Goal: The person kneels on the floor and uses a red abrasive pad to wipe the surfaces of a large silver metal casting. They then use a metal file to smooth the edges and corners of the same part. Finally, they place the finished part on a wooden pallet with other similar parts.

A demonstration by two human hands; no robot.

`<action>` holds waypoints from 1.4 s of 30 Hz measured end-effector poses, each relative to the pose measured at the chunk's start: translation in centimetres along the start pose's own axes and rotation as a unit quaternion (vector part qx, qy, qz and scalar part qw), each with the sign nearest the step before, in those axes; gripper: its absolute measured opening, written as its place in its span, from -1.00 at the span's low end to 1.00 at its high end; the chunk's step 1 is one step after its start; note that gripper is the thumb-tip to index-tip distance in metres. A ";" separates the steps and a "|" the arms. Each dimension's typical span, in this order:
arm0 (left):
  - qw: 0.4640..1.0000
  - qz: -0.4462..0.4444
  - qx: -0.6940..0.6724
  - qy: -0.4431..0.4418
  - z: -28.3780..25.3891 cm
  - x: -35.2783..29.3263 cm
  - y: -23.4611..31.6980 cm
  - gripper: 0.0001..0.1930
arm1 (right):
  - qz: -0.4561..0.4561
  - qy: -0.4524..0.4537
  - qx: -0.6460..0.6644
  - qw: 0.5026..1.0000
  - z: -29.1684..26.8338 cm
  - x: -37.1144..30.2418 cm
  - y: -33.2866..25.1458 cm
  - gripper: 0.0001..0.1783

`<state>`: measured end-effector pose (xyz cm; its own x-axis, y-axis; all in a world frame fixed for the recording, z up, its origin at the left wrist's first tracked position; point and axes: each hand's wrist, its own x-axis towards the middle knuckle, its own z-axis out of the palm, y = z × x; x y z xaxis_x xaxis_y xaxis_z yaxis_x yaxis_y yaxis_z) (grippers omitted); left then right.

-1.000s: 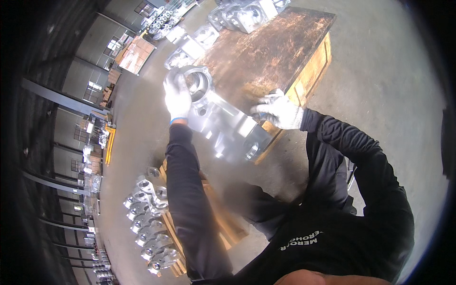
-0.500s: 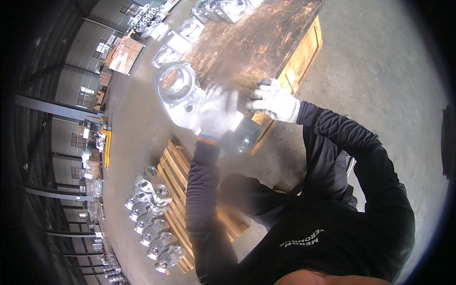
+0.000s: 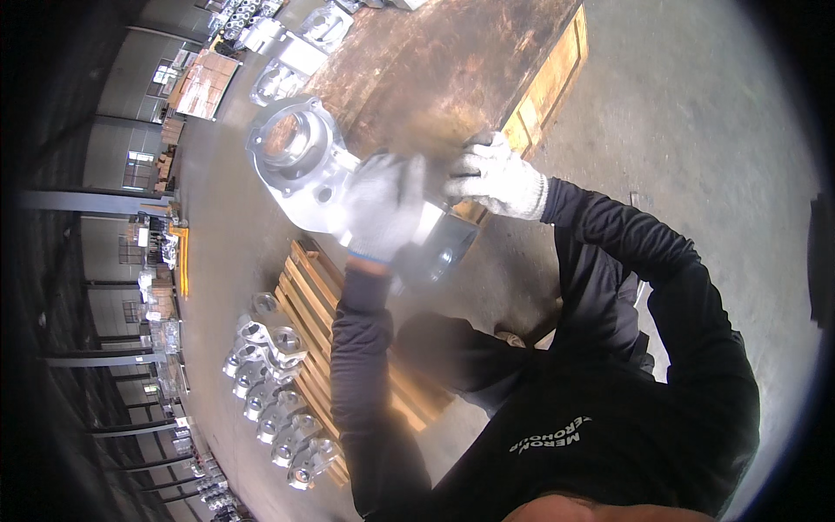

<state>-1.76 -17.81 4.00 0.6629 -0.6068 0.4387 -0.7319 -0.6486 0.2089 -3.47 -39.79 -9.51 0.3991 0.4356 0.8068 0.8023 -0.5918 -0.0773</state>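
Note:
A large silvery metal casting [image 3: 300, 196] with a round ring at its far left end lies across the near left corner of the wooden bench [image 3: 461, 52]. My left hand [image 3: 383, 202], in a white knit glove, grips its narrower middle; the fingers are blurred. The casting's near end [image 3: 448, 239] is a squared block past the bench edge. To the right, my right hand [image 3: 500, 178], also gloved, is held over the bench edge close to the casting. Its fingers are curled, and a smear over the lens hides what is at their tips.
Several more castings [image 3: 326, 30] stand along the bench's far left side. On the floor at lower left is a slatted wooden pallet [image 3: 300, 296] with a row of similar castings [image 3: 274, 400]. Stacked cartons [image 3: 207, 83] and a yellow pallet truck [image 3: 181, 261] stand farther off.
The casting and my left hand have shifted left, a little more than the surroundings. My right hand has moved slightly up and left. The whole view has turned a little.

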 end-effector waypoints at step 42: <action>0.985 0.128 0.051 -0.101 -2.0 -4.0 3.6 -0.76 | 0.439 0.024 0.352 0.826 12.7 -10.1 -10.3 -0.68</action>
<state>-7.35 -16.80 4.72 0.4837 -0.8290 0.2807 -0.8665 -0.4987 0.0203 -10.14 -29.49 -24.32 0.9603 0.0104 0.2789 0.2782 -0.1166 -0.9534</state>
